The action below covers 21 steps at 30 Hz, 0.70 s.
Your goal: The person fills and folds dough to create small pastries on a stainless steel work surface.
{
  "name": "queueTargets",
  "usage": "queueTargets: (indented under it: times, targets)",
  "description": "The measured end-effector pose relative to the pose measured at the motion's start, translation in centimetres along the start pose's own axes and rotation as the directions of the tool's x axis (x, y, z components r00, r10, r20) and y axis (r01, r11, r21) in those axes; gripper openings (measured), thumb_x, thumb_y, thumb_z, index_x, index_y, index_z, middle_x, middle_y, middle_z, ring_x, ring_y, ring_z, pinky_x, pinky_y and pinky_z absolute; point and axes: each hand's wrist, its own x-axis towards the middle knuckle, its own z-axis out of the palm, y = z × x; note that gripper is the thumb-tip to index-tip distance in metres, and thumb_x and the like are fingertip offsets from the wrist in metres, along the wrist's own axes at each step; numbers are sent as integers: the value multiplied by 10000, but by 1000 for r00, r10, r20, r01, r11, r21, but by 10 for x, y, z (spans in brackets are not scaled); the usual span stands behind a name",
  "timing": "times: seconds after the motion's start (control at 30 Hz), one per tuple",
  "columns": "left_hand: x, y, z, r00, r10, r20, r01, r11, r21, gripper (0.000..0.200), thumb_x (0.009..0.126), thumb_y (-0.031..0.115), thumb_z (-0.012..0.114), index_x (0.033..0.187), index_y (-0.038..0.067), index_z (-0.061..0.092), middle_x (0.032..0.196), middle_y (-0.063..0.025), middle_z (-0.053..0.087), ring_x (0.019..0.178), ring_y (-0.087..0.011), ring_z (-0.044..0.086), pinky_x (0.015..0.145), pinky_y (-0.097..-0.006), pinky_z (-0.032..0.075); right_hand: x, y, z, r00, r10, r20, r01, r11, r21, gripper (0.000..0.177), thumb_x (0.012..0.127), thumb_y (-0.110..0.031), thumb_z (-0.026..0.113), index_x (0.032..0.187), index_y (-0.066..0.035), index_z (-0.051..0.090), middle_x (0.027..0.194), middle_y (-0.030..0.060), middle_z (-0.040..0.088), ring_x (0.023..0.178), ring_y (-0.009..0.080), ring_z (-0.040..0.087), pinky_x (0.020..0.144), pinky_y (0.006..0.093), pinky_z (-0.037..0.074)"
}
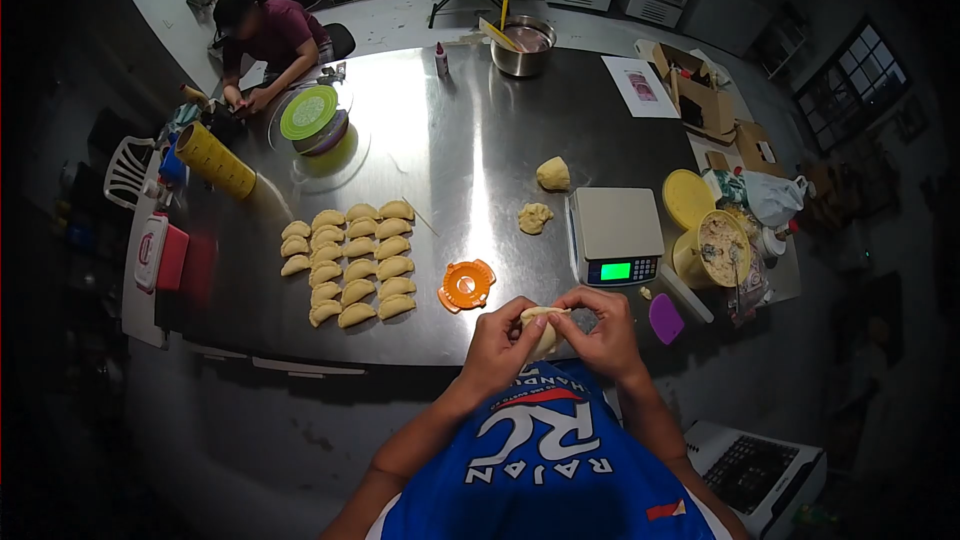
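Note:
Near the table's front edge, my left hand (501, 345) and my right hand (603, 333) pinch the upper edge of a folded piece of dough (543, 338) between them. Its lower part hangs below my fingers, close to my blue shirt. Just left of my hands lies an orange dumpling mould (467, 285), opened flat. Several half-moon dumplings (358, 268) rest in rows farther left. Beyond my hands are a smooth dough ball (553, 174) and a rougher dough lump (535, 218).
A digital scale (616, 230) stands right of the dough, beside a tub of filling (716, 248) and a purple scraper (665, 319). At the far side are a steel pot (523, 47) and a green-lidded bowl (309, 114). Another person (275, 40) sits at the far left.

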Motion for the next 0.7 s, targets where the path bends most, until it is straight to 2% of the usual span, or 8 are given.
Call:
queueTargets:
  times: [0.17, 0.23, 0.37, 0.47, 0.53, 0.57, 0.63, 0.7]
  targets:
    - [1, -3, -1, 1000, -5, -4, 5, 999, -45, 224, 955, 192, 558, 995, -22, 609, 805, -28, 618, 714, -52, 563, 638, -205, 449, -1, 5, 0, 998, 35, 43, -39, 995, 96, 98, 794, -43, 705, 850, 30, 673, 797, 87, 683, 747, 119, 652, 728, 253, 517]
    - [1, -3, -1, 1000, -10, 0, 10, 999, -46, 238, 956, 195, 558, 1019, -29, 610, 826, -40, 630, 737, -61, 577, 659, -209, 461, -3, 11, 3, 991, 131, 6, -127, 949, 287, 97, 797, -31, 707, 862, 26, 664, 799, 85, 683, 764, 114, 653, 732, 259, 523]
    - [1, -7, -1, 999, -39, 25, 40, 999, -35, 246, 958, 189, 553, 1037, -37, 610, 829, -42, 631, 738, -62, 577, 661, -211, 462, -6, 13, 1, 988, 157, 7, -152, 939, 310, 95, 815, -38, 697, 864, 34, 658, 841, 77, 695, 796, 118, 662, 751, 258, 530]
    - [2, -6, 1, 999, -38, 20, 40, 994, -99, 245, 957, 187, 554, 1027, -40, 611, 830, -40, 632, 735, -62, 576, 661, -213, 464, -9, 10, 1, 992, 115, -53, -105, 980, 171, 104, 792, -31, 710, 856, 24, 651, 825, 88, 689, 776, 123, 670, 745, 251, 527]
    - [3, -4, 2, 998, -51, 25, 54, 990, -133, 239, 956, 185, 551, 1009, -39, 616, 825, -38, 631, 733, -60, 577, 659, -212, 466, -11, 10, 1, 988, -90, -124, 83, 995, -58, 156, 734, -28, 739, 858, -4, 647, 817, 98, 677, 755, 174, 684, 753, 281, 536]
    - [3, -5, 2, 998, -49, 25, 52, 989, -135, 239, 956, 185, 551, 1009, -39, 616, 825, -38, 631, 733, -60, 577, 659, -212, 466, -10, 9, 0, 988, -91, -123, 84, 995, -61, 156, 734, -28, 739, 858, -4, 647, 817, 98, 677, 755, 174, 684, 753, 281, 536]
    - [3, -7, 1, 999, -31, 30, 35, 990, -136, 232, 959, 178, 541, 993, -38, 619, 823, -40, 634, 731, -59, 580, 656, -209, 468, -8, 4, -5, 922, -386, -8, 364, 876, -318, 202, 681, -36, 741, 859, -37, 647, 817, 98, 658, 745, 236, 673, 769, 343, 547]
    - [3, -10, 0, 999, -34, 35, 39, 991, -128, 231, 962, 175, 534, 989, -38, 620, 823, -41, 636, 729, -60, 581, 654, -207, 468, -4, 4, -10, 892, -446, 70, 440, 824, -357, 203, 676, -40, 725, 863, -44, 647, 822, 88, 650, 755, 245, 663, 784, 369, 544]
